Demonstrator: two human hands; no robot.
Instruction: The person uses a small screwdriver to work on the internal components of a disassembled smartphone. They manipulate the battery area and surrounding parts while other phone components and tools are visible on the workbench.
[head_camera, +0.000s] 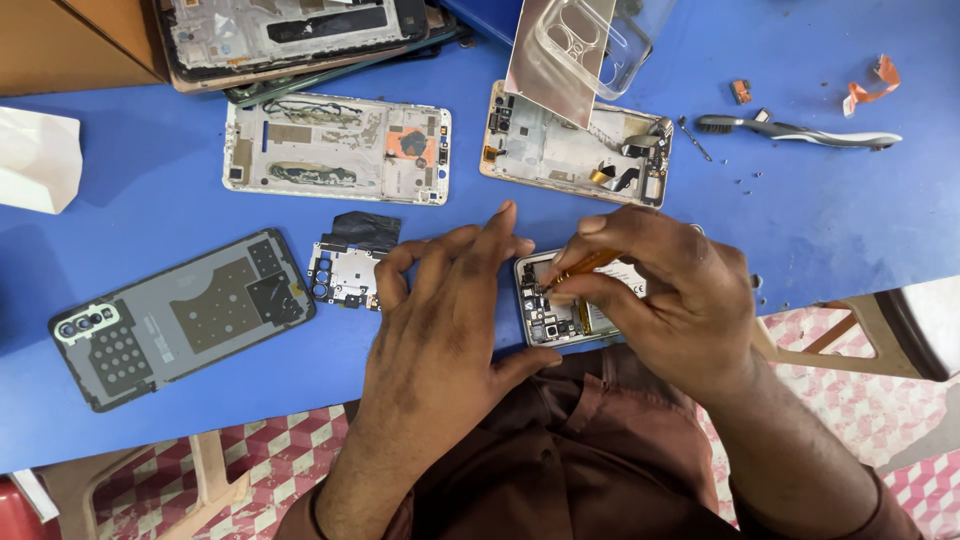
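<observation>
Opened phone (556, 310) lies at the near edge of the blue desk (820, 220), insides up, partly covered by both hands. Right hand (668, 298) is closed in a pinch on a thin orange-handled tool (580, 267), tip down on the board at the phone's upper left. Left hand (440, 320) holds nothing: fingers spread flat, palm on the desk just left of the phone, thumb along its lower edge.

Relative to that phone:
- small loose circuit board (345, 273) with black tape just left, beyond the left hand's fingers
- grey back cover (182, 318) with camera cutout further left
- white phone frame (337, 149) up and left, second stripped frame (575, 145) straight above
- clear case (590, 45) tilted over that second frame
- brush (800, 130) and orange scrap (870, 82) far upper right
- stack of phone frames (300, 35) at the far edge, upper left
</observation>
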